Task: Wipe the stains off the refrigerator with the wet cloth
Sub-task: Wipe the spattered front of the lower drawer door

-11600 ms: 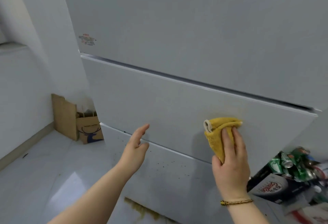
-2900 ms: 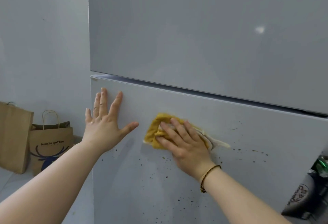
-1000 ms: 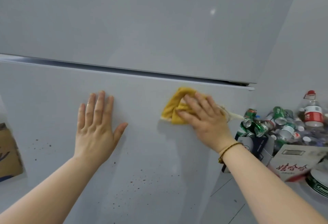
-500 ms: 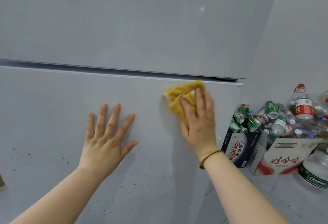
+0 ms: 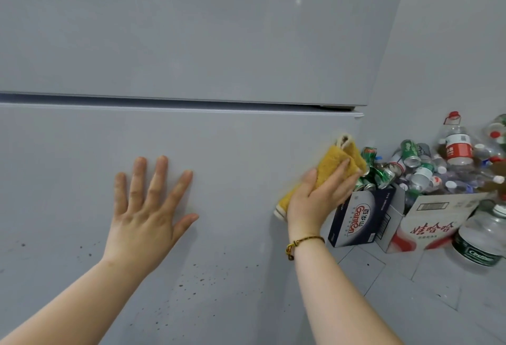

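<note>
The grey refrigerator fills the view, with a dark seam between its upper and lower doors. Small dark stains speckle the lower door below my hands, and more stains sit at the far left. My right hand presses a folded yellow cloth flat against the lower door near its right edge, fingers laid straight over it. My left hand rests flat on the same door with fingers spread, about two hand-widths left of the cloth.
To the right of the refrigerator, a dark cardboard box and a white box stand on the tiled floor, piled with several cans and plastic bottles. A large water bottle lies beside them. A grey wall rises behind.
My right hand has slid the cloth to the right and down, from below the door seam to the door's right edge. My left hand stays flat on the door.
</note>
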### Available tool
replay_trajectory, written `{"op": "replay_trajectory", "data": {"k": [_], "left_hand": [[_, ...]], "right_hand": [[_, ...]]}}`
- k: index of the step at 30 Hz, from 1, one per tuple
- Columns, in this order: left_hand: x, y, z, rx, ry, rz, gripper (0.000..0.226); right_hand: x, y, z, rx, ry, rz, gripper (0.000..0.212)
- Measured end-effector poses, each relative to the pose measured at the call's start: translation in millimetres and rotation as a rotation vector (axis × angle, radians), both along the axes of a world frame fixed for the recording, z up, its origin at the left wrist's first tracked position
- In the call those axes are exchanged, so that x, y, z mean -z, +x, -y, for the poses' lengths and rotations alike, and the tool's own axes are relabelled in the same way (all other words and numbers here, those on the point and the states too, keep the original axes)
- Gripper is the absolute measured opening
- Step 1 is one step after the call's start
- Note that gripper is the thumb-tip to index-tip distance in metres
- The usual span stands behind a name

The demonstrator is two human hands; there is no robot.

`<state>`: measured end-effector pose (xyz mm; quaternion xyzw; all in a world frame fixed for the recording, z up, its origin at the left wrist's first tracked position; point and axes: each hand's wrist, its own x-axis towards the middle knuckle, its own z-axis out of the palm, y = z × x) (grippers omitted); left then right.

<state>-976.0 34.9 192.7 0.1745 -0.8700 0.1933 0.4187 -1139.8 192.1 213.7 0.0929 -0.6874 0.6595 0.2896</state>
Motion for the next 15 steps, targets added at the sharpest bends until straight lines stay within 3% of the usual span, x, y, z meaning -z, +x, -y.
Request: {"op": "replay_trajectory", "data": {"k": [4,6,15], "left_hand": [[0,0,0,0.017,0.005,-0.009,0.064],[0,0,0,0.020,0.006,-0.012,0.064],[0,-2,-2,-0.004,0.038,0.024,0.065]], "right_hand": [[-24,-9,6,0.049,0.137,-0.319,0.061],[-13,-12,12,0.107,0.158,-0.389,0.056],[131,15,9,0.021,0.264,-0.169,0.060]]}}
